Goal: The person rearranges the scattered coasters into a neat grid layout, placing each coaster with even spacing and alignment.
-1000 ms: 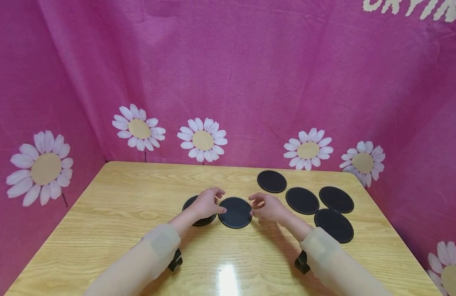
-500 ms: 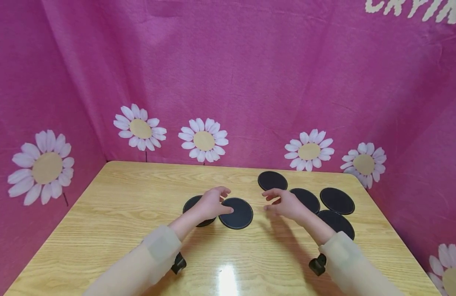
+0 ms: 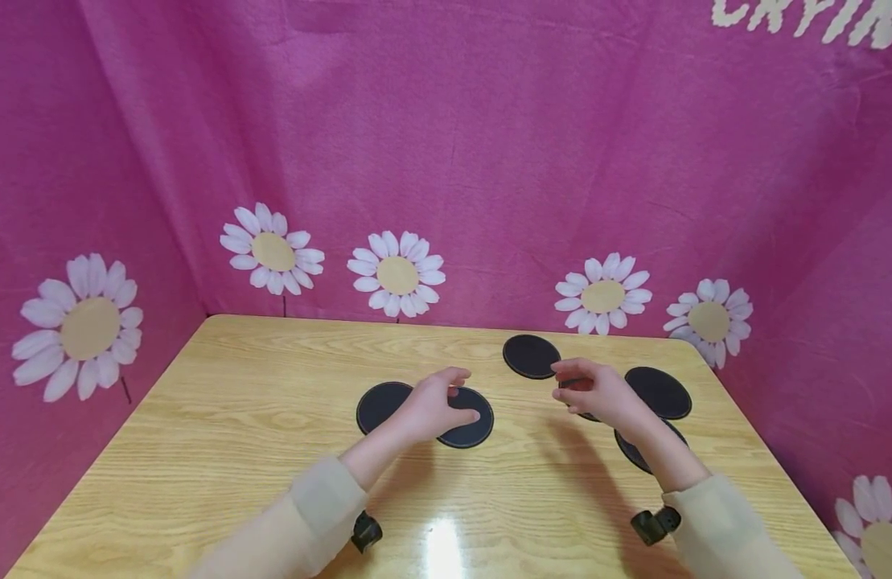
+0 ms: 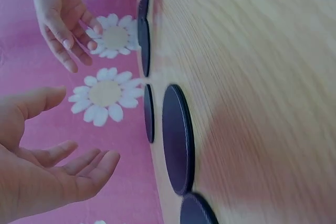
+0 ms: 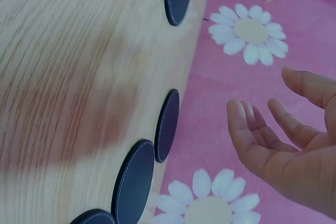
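Observation:
Two round black coasters with stitched rims lie side by side mid-table: a left coaster (image 3: 379, 406) and a middle coaster (image 3: 467, 435). My left hand (image 3: 433, 408) hovers over the middle one, fingers loosely bent and thumb apart, holding nothing. To the right, my right hand (image 3: 603, 394) is raised above a coaster that it mostly hides, also with nothing in its fingers. In the left wrist view, a gap shows between the left hand (image 4: 58, 177) and the coaster (image 4: 177, 140) beside it. The right wrist view shows the right hand (image 5: 294, 150) off the table too.
Behind the right hand lies a back coaster (image 3: 531, 356). Farther right are another coaster (image 3: 659, 392) and a front-right coaster (image 3: 632, 452), partly covered by the right forearm. The wooden table (image 3: 272, 378) meets a pink cloth (image 3: 446, 161) printed with daisies at its back and sides.
My right hand has moved right, from the middle coaster's edge to above the right-hand group. My left hand has shifted slightly right over the middle coaster. The coasters have stayed in place.

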`<move>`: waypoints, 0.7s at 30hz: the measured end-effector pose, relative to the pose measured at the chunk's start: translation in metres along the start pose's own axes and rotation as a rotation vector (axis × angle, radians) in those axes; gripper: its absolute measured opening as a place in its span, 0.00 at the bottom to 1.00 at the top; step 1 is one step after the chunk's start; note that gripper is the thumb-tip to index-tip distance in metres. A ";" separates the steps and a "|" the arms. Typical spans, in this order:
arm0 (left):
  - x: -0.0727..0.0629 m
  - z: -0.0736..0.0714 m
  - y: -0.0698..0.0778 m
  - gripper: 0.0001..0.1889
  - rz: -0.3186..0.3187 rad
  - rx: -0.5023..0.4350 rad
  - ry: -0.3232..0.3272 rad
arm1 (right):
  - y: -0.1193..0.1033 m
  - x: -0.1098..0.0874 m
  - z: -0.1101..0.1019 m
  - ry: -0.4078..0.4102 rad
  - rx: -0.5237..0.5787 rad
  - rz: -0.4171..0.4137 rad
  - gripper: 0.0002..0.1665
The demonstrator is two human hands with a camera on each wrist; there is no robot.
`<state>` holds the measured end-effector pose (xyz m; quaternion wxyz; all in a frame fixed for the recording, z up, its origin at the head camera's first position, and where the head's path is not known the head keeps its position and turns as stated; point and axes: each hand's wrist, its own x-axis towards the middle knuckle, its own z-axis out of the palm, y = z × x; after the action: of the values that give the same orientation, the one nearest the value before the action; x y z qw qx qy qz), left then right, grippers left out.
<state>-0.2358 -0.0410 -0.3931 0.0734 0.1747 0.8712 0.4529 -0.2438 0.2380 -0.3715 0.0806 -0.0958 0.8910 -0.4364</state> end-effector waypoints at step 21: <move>0.007 0.050 0.022 0.33 0.037 -0.135 0.061 | 0.040 -0.031 -0.046 0.134 0.027 0.001 0.34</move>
<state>-0.2230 0.0116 -0.4045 0.0501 0.1717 0.8371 0.5171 -0.2283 0.3047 -0.3734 0.0222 -0.0647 0.8885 -0.4537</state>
